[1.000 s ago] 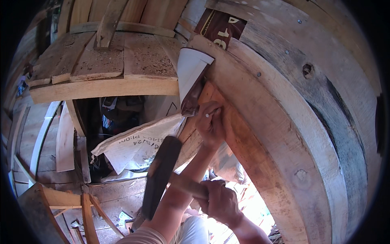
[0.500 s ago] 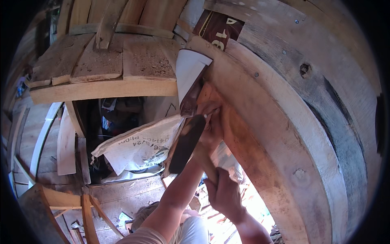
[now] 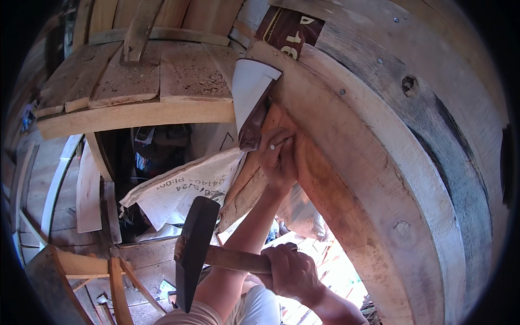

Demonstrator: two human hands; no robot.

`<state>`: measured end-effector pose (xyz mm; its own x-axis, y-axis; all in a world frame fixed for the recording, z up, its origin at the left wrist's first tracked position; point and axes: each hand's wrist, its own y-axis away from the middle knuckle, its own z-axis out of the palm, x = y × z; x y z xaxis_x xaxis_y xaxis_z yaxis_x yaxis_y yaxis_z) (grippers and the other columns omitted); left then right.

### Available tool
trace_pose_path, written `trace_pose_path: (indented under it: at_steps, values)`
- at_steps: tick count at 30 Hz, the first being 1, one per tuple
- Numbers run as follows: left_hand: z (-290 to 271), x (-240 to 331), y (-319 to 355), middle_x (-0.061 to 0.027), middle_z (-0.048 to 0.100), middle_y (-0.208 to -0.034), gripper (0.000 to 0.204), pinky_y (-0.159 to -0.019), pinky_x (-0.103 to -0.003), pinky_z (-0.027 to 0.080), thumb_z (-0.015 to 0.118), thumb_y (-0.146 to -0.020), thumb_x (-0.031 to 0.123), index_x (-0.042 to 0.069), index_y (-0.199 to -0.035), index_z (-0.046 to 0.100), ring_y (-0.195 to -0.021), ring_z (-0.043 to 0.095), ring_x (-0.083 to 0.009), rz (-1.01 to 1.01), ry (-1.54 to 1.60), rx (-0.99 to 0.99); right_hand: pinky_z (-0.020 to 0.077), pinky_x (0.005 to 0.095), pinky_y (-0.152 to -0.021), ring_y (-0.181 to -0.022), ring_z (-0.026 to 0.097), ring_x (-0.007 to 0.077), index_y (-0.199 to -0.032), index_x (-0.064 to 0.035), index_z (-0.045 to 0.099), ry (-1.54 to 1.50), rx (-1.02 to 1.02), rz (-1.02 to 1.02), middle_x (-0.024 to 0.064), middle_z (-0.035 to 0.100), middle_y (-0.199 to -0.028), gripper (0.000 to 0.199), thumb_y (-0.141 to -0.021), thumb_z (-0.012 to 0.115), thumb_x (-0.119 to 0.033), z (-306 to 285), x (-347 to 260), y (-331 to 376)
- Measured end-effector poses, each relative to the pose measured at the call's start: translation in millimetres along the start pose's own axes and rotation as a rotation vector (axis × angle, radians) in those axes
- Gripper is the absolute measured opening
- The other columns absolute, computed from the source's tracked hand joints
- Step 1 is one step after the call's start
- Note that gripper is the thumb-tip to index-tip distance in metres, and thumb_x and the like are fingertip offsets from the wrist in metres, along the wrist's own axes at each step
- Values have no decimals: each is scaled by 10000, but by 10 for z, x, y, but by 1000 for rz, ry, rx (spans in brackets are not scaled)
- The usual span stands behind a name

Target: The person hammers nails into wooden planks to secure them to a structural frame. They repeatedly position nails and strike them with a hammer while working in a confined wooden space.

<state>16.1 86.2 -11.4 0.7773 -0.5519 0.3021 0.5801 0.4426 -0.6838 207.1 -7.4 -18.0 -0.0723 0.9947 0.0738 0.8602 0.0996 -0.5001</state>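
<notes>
Seen from the head camera looking down, the person's left hand (image 3: 277, 157) reaches up to a reddish-brown wooden plank (image 3: 314, 179) that runs slantwise beside a broad curved band of pale weathered timber (image 3: 379, 162). Its fingers are pinched together on a small pale nail (image 3: 275, 145), holding it against the plank just below a torn white sheet wedged between boards (image 3: 249, 89). Lower down, near the middle of the view, the right hand (image 3: 292, 271) is wrapped tightly around the brown wooden handle of a hammer with a long dark metal head (image 3: 194, 249). That head hangs well below the nail, pointing downward. Behind the hammer, a crumpled white woven sack (image 3: 184, 187) lies across a dark gap under a rough plank platform (image 3: 135, 86). Loose wooden offcuts (image 3: 116, 281) lie at lower left.
</notes>
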Motion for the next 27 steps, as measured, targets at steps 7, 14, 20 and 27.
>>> trace_pose_path:
  at_steps: [7,14,20,27]
  values:
    - [-8,-67,-16,-148,611,-906,115,-748,-315,445,503,-780,-92,-43,-836,591,-847,578,-258,70,-18,13,455,357,-413,-522,577,246,-948,-16,522,105,-59,205,105,523,-677,345,-807,614,-318,3,-13,-80]
    - [-53,-31,-58,-150,616,-904,125,-748,-321,445,507,-772,-91,-35,-836,599,-850,579,-262,63,-40,7,452,409,-401,-513,582,352,-1028,20,427,150,-3,309,172,559,-669,347,-854,586,-235,73,272,-205]
    - [-19,-73,12,-151,624,-906,120,-763,-324,438,511,-773,-80,-31,-826,608,-860,580,-260,30,-6,-16,458,367,-392,-529,595,302,-943,5,508,-19,-119,18,107,553,-658,300,-817,627,-239,-49,-102,-109]
    - [-40,-50,-75,-143,599,-915,195,-725,-316,458,531,-762,-98,-16,-909,631,-844,575,-268,97,-12,-32,482,396,-450,-498,570,337,-1012,14,469,158,-65,220,173,562,-683,403,-796,654,-271,-35,15,-139]
